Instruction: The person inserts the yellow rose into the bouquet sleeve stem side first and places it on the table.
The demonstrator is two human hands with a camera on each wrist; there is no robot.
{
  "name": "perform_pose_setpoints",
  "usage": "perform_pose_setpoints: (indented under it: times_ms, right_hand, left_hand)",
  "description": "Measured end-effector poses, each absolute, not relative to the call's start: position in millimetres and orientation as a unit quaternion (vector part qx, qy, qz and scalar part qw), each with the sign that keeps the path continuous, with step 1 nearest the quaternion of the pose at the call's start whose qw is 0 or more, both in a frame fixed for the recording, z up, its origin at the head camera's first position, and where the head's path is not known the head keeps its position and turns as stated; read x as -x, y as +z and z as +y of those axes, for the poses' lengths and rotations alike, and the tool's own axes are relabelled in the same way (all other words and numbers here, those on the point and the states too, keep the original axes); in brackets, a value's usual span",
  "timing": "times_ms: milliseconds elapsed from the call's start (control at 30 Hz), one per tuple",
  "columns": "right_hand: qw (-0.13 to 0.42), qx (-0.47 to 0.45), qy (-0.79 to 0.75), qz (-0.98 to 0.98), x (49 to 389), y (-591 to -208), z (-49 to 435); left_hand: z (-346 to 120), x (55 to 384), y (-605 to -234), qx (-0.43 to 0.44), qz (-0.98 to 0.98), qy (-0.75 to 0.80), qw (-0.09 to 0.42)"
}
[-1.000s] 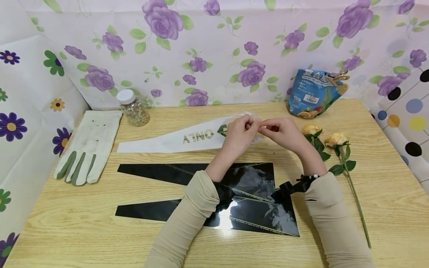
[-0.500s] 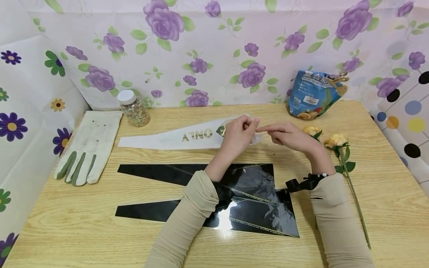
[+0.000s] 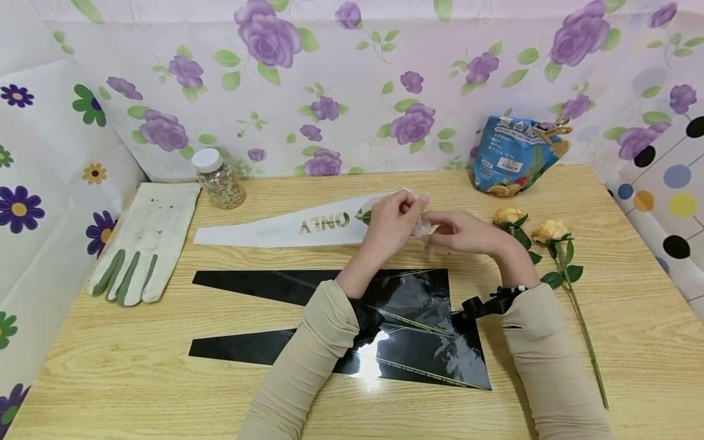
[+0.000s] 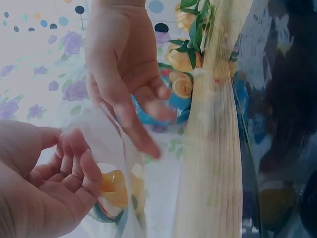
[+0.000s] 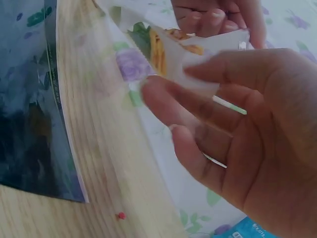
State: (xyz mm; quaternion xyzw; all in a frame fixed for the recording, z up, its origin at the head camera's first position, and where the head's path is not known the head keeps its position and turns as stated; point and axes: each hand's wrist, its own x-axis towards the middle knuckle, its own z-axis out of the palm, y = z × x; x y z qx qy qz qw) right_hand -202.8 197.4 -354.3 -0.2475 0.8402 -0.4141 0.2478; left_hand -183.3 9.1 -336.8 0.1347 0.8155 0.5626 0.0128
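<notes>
A long, tapering white flower sleeve (image 3: pixel 264 231) with gold "ONLY" lettering lies toward the back of the table. At its wide right end, my left hand (image 3: pixel 389 220) pinches the edge between thumb and curled fingers. My right hand (image 3: pixel 467 232) is close beside that end, fingers loosely spread and blurred by motion. In the right wrist view this hand (image 5: pixel 262 119) shows no object in its grasp, its fingertips overlapping the thin sleeve film (image 5: pixel 218 44). A yellow shape (image 4: pixel 115 188) with green by it shows at the sleeve in the left wrist view.
Two glossy black sleeves (image 3: pixel 236 282) lie in front, under the left forearm. Yellow roses (image 3: pixel 552 230) lie at right. A blue bag (image 3: pixel 511 156) with a gold clip stands behind them. At left are a lidded jar (image 3: pixel 222 183) and a pale work glove (image 3: pixel 151 232).
My right hand has let go of the sleeve's edge, drawn back with its index finger pointing, then come back to the opening with spread fingers. The left hand has kept its pinch.
</notes>
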Motion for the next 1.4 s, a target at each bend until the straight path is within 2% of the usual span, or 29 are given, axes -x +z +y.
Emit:
perform_pose_setpoints:
  times_ms: [167, 300, 567, 733, 1000, 1100, 1300, 1400]
  right_hand:
    - [0.197, 0.271, -0.382, 0.861, 204, -357, 199]
    - [0.193, 0.265, -0.366, 0.871, 205, -359, 200]
    - [0.182, 0.245, -0.364, 0.880, 208, -361, 201]
    - [0.185, 0.214, -0.370, 0.885, 208, -361, 201]
    - [0.268, 0.220, -0.452, 0.822, 207, -365, 193]
    - [0.252, 0.222, -0.438, 0.834, 207, -365, 192]
    - [0.185, 0.178, -0.457, 0.852, 211, -363, 198]
    - [0.179, 0.164, -0.476, 0.845, 211, -362, 198]
  left_hand:
    - [-2, 189, -337, -0.144, 0.840, 0.521, 0.045]
    - [-19, 197, -335, -0.153, 0.882, 0.442, 0.064]
    - [-49, 210, -342, -0.156, 0.938, 0.276, 0.139]
    - [-51, 210, -345, -0.137, 0.948, 0.249, 0.140]
    - [-47, 210, -345, -0.140, 0.950, 0.250, 0.125]
    - [-46, 209, -345, -0.134, 0.951, 0.246, 0.129]
    - [-48, 210, -346, -0.126, 0.953, 0.242, 0.131]
    - [-49, 210, -346, -0.122, 0.953, 0.246, 0.130]
